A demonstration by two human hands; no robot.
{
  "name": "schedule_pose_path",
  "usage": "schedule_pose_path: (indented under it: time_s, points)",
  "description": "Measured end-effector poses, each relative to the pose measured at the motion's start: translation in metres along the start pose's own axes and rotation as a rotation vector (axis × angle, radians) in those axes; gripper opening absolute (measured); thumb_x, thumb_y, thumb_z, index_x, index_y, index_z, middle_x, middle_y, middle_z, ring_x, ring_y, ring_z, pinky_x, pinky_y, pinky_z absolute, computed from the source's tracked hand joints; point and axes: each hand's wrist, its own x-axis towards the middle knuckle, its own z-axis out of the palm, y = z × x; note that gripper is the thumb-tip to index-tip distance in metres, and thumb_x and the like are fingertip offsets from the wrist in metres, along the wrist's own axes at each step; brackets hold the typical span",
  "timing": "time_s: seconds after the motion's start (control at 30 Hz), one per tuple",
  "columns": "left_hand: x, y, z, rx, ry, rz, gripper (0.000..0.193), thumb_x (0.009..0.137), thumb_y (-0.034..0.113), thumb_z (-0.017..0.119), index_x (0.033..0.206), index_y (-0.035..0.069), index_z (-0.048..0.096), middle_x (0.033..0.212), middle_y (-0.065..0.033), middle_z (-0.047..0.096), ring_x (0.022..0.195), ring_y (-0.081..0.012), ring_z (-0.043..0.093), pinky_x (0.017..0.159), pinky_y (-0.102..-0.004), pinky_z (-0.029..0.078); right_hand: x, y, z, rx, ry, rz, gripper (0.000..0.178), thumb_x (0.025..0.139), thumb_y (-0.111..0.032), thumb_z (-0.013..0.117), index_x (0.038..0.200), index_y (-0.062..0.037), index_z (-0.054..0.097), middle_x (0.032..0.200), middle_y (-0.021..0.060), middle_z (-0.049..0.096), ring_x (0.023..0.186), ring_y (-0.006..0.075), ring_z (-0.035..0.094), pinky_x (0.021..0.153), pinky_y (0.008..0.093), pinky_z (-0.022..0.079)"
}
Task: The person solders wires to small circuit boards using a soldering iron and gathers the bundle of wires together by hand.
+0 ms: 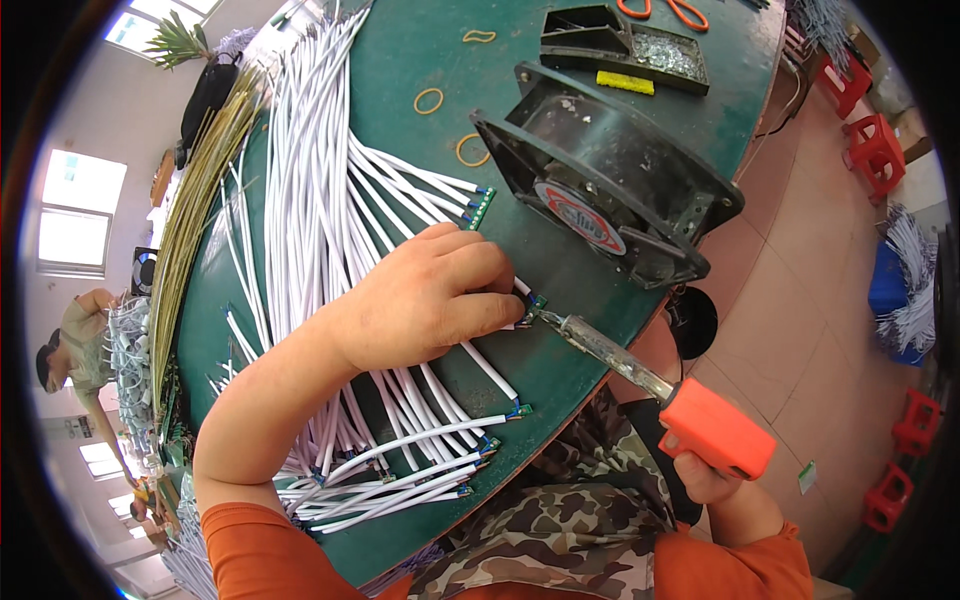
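The worker's two hands point(430, 295) and one soldering iron point(690, 405) appear at one table point(400, 60) bearing one fan point(610, 160), three rubber bands point(480, 41), one tray point(672, 82), one yellow block point(625, 82) and one pair of scissors point(634, 15). Four red stools point(876, 155) and one blue bin point(885, 280) show beyond; white cables point(300, 150) overlap too thickly to count.

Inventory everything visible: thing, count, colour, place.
Table: 1, green, centre
White cables: many, white, across table
Circuit boards: several, green, cable ends
Soldering iron: 1, orange handle, centre right
Fan: 1, black, table's right
Rubber bands: 3, tan, upper table
Tray: 1, black, upper table
Block: 1, yellow, beside tray
Looped handles: 2, orange, top edge
Strands: 1 bundle, olive, left
Stools: 4+, red, right
Bin: 1, blue, right
Co-worker: 1+, pale top, left
Apron: 1, camouflage, bottom
Left hand: 1, bare, over cables
Right hand: 1, bare, on iron
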Motion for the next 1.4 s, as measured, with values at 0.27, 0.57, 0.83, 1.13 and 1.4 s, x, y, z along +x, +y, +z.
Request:
schedule_pose_path:
  time_s: [0.27,0.57,0.83,1.13,1.4]
  points:
    - [0.0,-0.002,0.003,-0.018,0.011,0.02,0.03,0.074,0.004,0.072,0.104,0.009,0.073,0.093,-0.0055,0.059,0.085,-0.0268,0.06,0.075,-0.0397,0.048,-0.005,0.001,0.006,0.083,0.031,0.062,0.035,0.091,-0.027,0.073,0.114,-0.0009,0.069,0.107,0.0131,0.07,0.082,0.0328,0.071,0.071,0.0407,0.059]
    - [-0.002,-0.001,0.003,0.0,0.006,0.016,0.031,0.073,0.005,0.072,0.104,0.008,0.073,0.093,-0.0059,0.059,0.085,-0.0273,0.06,0.074,-0.0397,0.049,0.009,-0.005,0.004,0.063,-0.056,0.041,0.035,0.092,-0.028,0.072,0.113,-0.0006,0.07,0.104,0.0128,0.071,0.079,0.0323,0.07,0.067,0.0398,0.056]
    - [0.0,0.0,0.002,0.008,0.002,0.023,0.028,0.075,0.005,0.072,0.103,0.008,0.073,0.093,-0.006,0.059,0.084,-0.0275,0.06,0.074,-0.04,0.049,-0.003,-0.001,0.009,0.056,-0.003,0.076,0.035,0.092,-0.03,0.071,0.112,-0.0011,0.071,0.112,0.0138,0.07,0.086,0.0327,0.071,0.07,0.0391,0.057]
    - [-0.001,-0.001,0.002,0.034,-0.011,0.036,0.028,0.076,0.008,0.072,0.104,0.008,0.072,0.094,-0.0065,0.06,0.085,-0.0277,0.06,0.074,-0.0403,0.049,0.011,-0.006,0.013,0.112,0.007,0.054,0.028,0.09,-0.027,0.072,0.101,-0.0008,0.072,0.088,0.0118,0.069,0.07,0.0313,0.067,0.06,0.0385,0.053]
    - [-0.002,-0.001,0.004,0.034,-0.014,0.029,0.028,0.076,0.008,0.073,0.104,0.008,0.072,0.094,-0.0062,0.06,0.086,-0.0273,0.06,0.074,-0.0403,0.049,0.011,-0.007,0.016,0.121,0.022,0.071,0.028,0.09,-0.025,0.073,0.102,-0.0004,0.073,0.089,0.0121,0.07,0.072,0.0309,0.068,0.062,0.0378,0.054]
